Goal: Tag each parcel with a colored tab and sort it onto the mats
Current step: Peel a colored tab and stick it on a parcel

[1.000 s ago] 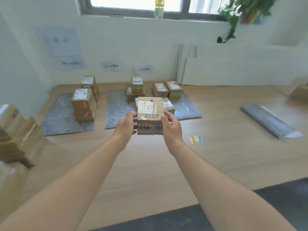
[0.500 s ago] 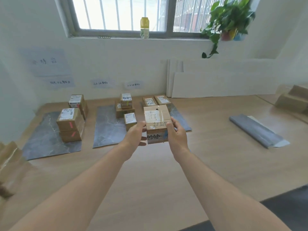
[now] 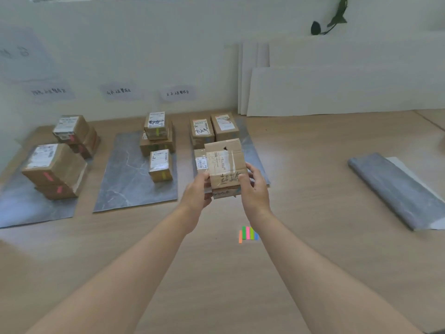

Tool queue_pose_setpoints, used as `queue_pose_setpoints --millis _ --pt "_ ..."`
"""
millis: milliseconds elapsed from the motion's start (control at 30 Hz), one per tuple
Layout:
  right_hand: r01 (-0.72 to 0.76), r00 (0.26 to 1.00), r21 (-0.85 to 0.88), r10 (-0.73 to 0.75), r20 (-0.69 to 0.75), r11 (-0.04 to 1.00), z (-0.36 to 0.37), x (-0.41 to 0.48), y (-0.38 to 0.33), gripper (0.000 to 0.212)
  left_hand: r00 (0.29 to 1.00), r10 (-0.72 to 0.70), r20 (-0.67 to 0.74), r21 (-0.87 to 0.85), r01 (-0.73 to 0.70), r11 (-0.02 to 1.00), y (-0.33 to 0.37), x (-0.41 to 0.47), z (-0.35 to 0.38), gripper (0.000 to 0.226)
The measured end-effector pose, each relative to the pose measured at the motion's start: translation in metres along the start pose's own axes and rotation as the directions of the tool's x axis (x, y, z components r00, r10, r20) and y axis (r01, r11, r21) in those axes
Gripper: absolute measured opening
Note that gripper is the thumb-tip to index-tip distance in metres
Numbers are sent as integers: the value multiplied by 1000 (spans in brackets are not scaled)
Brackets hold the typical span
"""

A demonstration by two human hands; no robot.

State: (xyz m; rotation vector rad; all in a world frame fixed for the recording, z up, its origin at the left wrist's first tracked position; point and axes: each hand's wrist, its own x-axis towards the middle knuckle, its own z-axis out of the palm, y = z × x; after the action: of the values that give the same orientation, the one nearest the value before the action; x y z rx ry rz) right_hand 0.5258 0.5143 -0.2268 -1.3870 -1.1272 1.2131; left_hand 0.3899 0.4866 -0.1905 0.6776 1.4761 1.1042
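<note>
Your left fingers (image 3: 204,177) curl around the left side of the cardboard parcel (image 3: 225,162), and your right thumb (image 3: 241,181) presses on its taped top face beside the handwritten characters, the rest of that hand wrapping the right side. So your left hand (image 3: 195,192) and right hand (image 3: 255,190) both grip the one parcel, holding it off the wooden surface (image 3: 216,273), tilted with its top towards you, in front of the near end of the right mat (image 3: 251,150). Just below your right wrist a fan of colored tabs (image 3: 248,233) lies on the wood. The right mat carries two labelled boxes (image 3: 201,128) at its far end and a small one (image 3: 199,160) partly hidden behind the parcel. The middle mat (image 3: 130,182) holds a small box with a yellow-green tab (image 3: 160,166) and a stack (image 3: 157,135) behind it. The left mat (image 3: 21,208) holds two stacks with red tabs (image 3: 54,171). A rolled mat (image 3: 397,189) lies well apart on your right.
</note>
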Motion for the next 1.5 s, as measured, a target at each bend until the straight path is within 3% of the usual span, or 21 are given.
queue_pose_setpoints --millis 200,567,733,933,1033,1133,1267,1500 --pt "-30 996 -20 31 81 999 -28 69 19 46 998 -40 -43 -57 38 998 -3 58 56 33" --pt "-164 983 -52 168 76 985 -20 176 47 32 989 -149 -24 45 150 988 -22 167 81 43" --pt "-236 969 -86 241 49 968 -12 215 71 62 979 -199 -48 0 199 980 -36 215 88 34" --pt "-315 948 -48 317 23 948 -1 249 98 54 967 -253 -34 -4 253 968 -49 261 89 36" --pt "-344 939 -23 345 5 939 8 267 118 64 968 -250 -23 1 250 968 -56 277 89 34" --pt "-365 931 -21 366 16 931 16 279 133 62 965 -259 -37 -26 258 966 -62 288 87 31" --pt "-345 938 -38 346 13 938 23 282 137 63 962 -270 -38 -57 267 962 -66 296 82 62" --pt "-301 952 -31 299 -73 953 13 261 108 45 965 -241 -101 -106 231 967 -46 269 78 50"
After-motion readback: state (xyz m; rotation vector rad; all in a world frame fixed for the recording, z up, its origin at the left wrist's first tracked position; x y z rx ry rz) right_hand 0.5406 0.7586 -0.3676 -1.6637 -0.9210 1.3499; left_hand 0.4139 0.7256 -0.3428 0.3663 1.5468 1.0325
